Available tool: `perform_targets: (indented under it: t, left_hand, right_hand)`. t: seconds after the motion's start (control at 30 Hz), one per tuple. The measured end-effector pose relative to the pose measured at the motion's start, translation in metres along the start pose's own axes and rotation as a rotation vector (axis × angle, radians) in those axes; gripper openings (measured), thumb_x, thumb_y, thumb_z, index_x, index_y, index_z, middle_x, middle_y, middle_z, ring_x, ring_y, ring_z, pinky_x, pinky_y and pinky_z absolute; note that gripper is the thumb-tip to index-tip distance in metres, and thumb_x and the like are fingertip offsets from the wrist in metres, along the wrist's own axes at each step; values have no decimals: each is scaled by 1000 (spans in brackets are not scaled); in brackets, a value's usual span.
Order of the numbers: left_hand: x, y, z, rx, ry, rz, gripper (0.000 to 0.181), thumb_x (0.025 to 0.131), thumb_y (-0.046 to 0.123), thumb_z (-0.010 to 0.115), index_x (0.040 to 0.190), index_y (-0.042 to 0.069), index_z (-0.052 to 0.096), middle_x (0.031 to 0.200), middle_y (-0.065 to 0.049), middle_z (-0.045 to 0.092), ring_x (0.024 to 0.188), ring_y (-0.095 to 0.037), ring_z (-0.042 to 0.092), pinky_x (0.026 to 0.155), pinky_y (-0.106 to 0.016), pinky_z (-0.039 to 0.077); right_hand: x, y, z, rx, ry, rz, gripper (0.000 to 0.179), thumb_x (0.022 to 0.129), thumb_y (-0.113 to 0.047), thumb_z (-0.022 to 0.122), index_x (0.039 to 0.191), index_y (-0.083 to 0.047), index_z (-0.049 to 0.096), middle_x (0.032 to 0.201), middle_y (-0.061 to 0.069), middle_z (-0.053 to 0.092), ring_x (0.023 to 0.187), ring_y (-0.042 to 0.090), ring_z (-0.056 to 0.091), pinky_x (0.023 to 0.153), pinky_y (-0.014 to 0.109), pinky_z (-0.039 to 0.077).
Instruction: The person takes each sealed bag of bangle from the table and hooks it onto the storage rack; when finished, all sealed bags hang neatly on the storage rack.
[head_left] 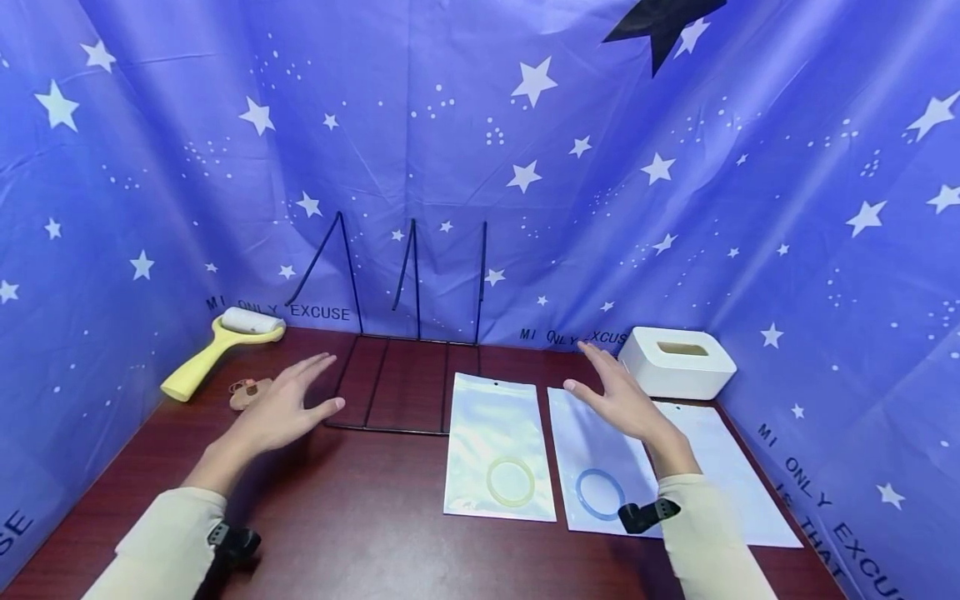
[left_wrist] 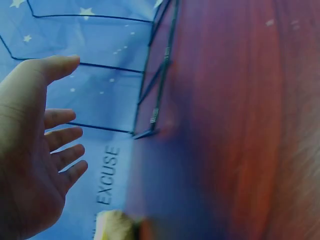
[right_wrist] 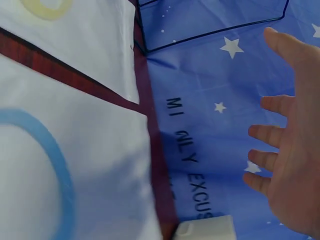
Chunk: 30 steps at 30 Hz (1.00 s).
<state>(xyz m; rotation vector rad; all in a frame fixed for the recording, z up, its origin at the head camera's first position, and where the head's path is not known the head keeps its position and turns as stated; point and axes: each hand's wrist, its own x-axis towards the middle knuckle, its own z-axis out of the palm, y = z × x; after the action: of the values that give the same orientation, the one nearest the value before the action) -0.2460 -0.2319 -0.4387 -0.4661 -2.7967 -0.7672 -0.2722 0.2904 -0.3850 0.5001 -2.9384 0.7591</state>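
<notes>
Curtain [head_left: 457, 142]: blue, starred. Surface [head_left: 345, 525]: dark red. Wire rack [head_left: 417, 292]: standing near curtain. White pouches [head_left: 495, 425]: three, flat at right, side by side, presumably for separate access. Left hand [head_left: 279, 408], right hand [head_left: 627, 402]: each grip apart, holding nothing.

the head view is bright with glare on the tabletop [head_left: 367, 537], the wrist views dimmer and softer.

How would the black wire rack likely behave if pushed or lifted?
The black wire rack is probably stiff, as it keeps straight lines and crisp bends. Its thin, open frame suggests it is light for its size. Pushed high, it might tip, since its tall uprights stand along one edge of the base.
</notes>
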Motion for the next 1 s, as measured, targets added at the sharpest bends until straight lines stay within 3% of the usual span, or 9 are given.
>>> perform_targets:
  t: [0.3,0.47,0.7,1.0]
  left_hand:
    - [-4,-9,32,-93,7,-34,74,94,35,74,151,-4,46,153,-30,48,143,-51,44,115,-67,37]
    - [-5,-14,44,-134,8,-44,71,94,31,75,149,-5,47,151,-31,49,141,-52,46,114,-67,39]
    - [-8,-22,54,-156,1,-49,69,95,29,73,149,-5,47,153,-29,47,144,-51,42,115,-67,36]
    - [-13,-26,57,-159,32,-66,65,97,23,72,148,-8,47,154,-28,47,145,-48,41,116,-65,36]
  right_hand:
    - [5,7,35,129,-19,84,83,100,-58,58,165,-18,25,171,15,27,156,44,25,121,70,26]
    - [10,10,52,204,-14,98,78,101,-46,63,163,-13,30,166,20,34,150,46,37,119,66,35]
    - [21,13,72,236,17,122,66,100,-35,68,153,-3,46,148,23,56,132,44,59,109,56,50]
    - [28,23,89,254,88,170,48,97,-24,71,137,1,63,124,19,71,116,35,67,100,48,54]
